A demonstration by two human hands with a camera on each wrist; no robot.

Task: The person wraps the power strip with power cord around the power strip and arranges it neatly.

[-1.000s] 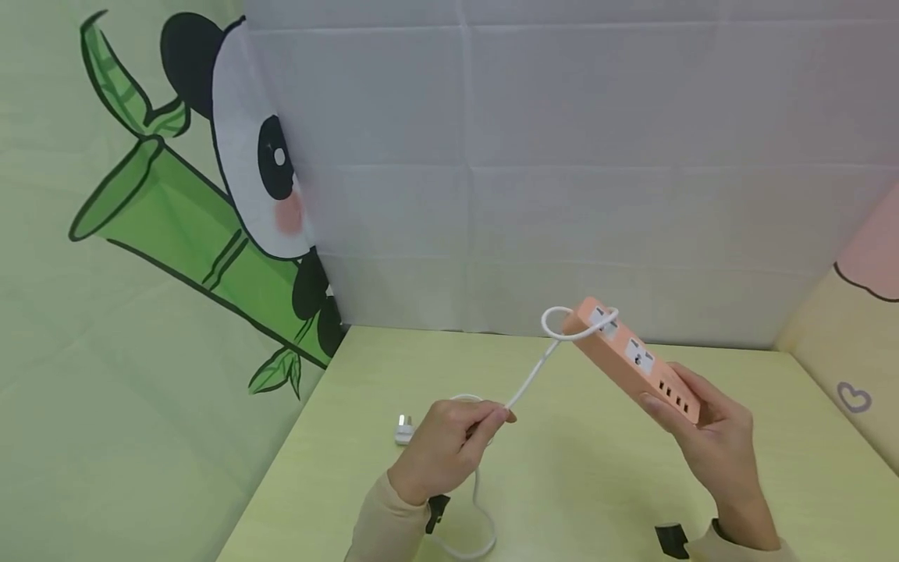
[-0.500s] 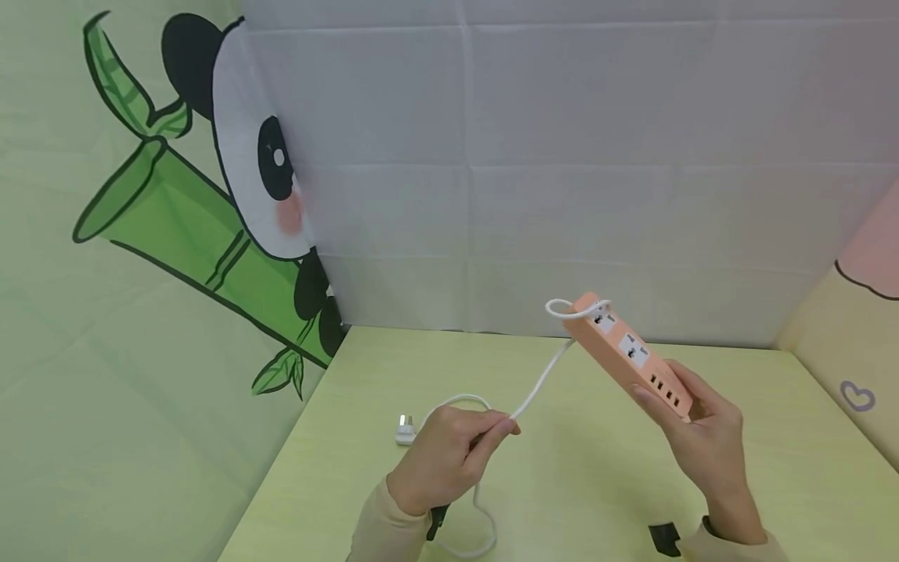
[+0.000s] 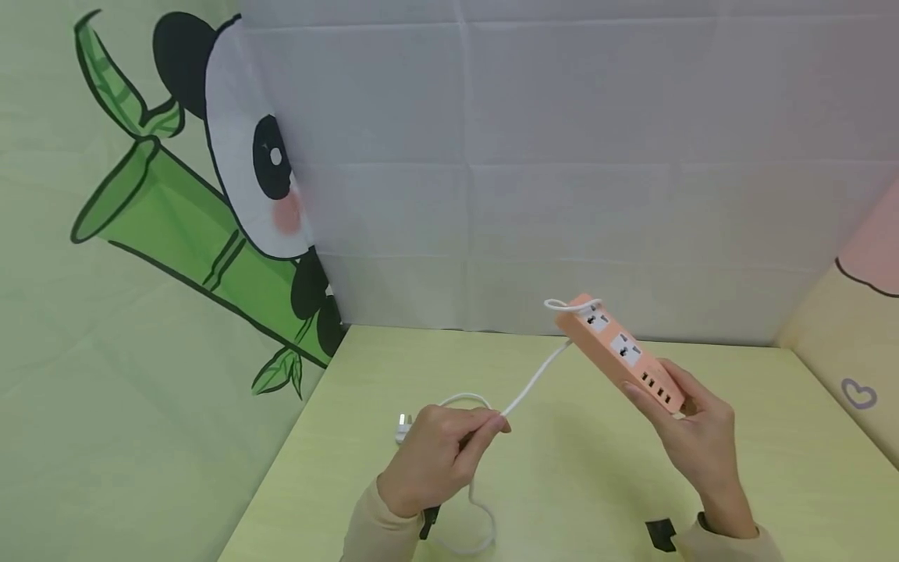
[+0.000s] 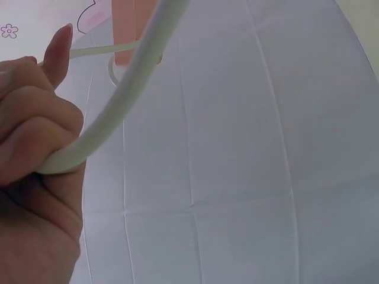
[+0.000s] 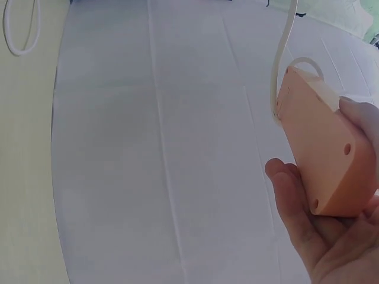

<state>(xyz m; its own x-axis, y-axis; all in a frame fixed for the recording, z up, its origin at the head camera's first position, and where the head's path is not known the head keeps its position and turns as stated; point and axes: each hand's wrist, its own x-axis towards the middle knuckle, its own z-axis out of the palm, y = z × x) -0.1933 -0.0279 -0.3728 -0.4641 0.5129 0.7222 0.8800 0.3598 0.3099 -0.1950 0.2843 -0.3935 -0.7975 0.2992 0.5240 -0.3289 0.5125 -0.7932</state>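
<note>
An orange power strip (image 3: pixel 618 351) with white sockets and several USB ports is held up at a slant over the table. My right hand (image 3: pixel 702 437) grips its lower end, thumb on one side and fingers on the other; its underside shows in the right wrist view. A white power cord (image 3: pixel 537 378) loops over the strip's far end and runs down to my left hand (image 3: pixel 445 460), which pinches it between thumb and fingers. In the left wrist view the cord (image 4: pixel 118 109) curves out of the curled fingers. Left of that hand lies the white plug (image 3: pixel 403 429), partly hidden.
The rest of the cord (image 3: pixel 485 519) curls on the pale yellow-green table (image 3: pixel 562 499), partly behind the left wrist. A white cloth (image 3: pixel 562 172) hangs behind the table. Cartoon-printed cloth (image 3: pixel 175 203) stands along the left side.
My right hand and the power strip have shifted slightly left and tilted. The loop over the strip's end looks flatter. My left hand has moved slightly, still pinching the cord.
</note>
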